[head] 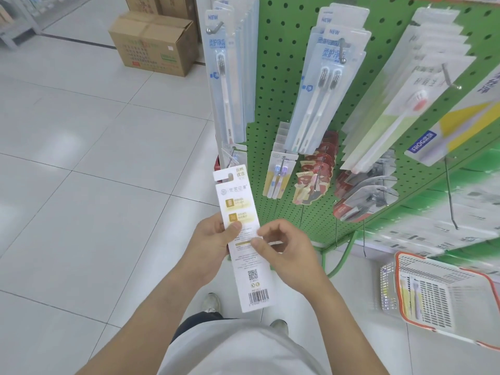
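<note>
Toothbrush pack (239, 204) is between my two hands, in front of my body and just below the lower hooks of the green pegboard (273, 147). My left hand (211, 239) grips its left edge, with the thumb curled over the printed face and the other fingers behind it. My right hand (286, 253) pinches the right edge with thumb and forefinger. Its other fingers are loosely curled and hold nothing.

I think the risk is at the top of the card. The hang slot is well above my fingers and I hold the card near its middle, so the top can wobble and miss the hook (228, 159) just beyond it. If I push then, the thin card may bend or tear at the slot, or knock the hanging packs (280, 177) to the right of it. A weak pinch could also let it slide down to the floor (113, 212).

The pack is a long, narrow white card, almost upright, with its top leaning a little left. Its back faces me: gold squares above my fingers, small text between them, a QR code and a barcode below them.
</note>
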A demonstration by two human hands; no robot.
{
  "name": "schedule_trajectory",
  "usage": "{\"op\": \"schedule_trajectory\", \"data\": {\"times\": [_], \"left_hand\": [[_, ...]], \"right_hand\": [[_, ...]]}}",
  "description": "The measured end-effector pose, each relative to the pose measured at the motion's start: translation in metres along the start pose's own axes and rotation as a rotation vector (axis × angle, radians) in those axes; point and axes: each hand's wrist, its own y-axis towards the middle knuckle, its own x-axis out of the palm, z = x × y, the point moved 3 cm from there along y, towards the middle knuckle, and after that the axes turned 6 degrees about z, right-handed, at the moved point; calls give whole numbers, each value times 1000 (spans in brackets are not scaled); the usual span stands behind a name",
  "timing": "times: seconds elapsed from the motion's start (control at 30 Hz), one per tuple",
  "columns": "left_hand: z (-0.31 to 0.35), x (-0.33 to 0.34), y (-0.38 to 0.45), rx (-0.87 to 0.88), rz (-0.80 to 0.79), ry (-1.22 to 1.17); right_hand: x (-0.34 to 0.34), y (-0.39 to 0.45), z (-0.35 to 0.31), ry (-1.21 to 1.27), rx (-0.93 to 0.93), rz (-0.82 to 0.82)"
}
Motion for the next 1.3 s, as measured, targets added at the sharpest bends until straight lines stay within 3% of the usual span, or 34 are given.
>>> {"op": "schedule_trajectory", "data": {"times": [0.13,0.37,0.63,0.8,1.13,1.3], "left_hand": [[2,7,-2,-14,-84,70],[6,10,-1,-31,-121,109],[10,18,-7,-33,-227,148],[6,23,-15,-36,-262,184],[6,23,-23,-19,-296,222],[10,28,-26,30,-309,303]], "right_hand": [[-2,6,0,78,44,83],[-5,13,2,294,146,6],[-8,19,-4,445,194,41],[-11,23,-6,405,130,118],[-22,20,-4,356,155,5],[-19,18,2,421,190,91]]}}
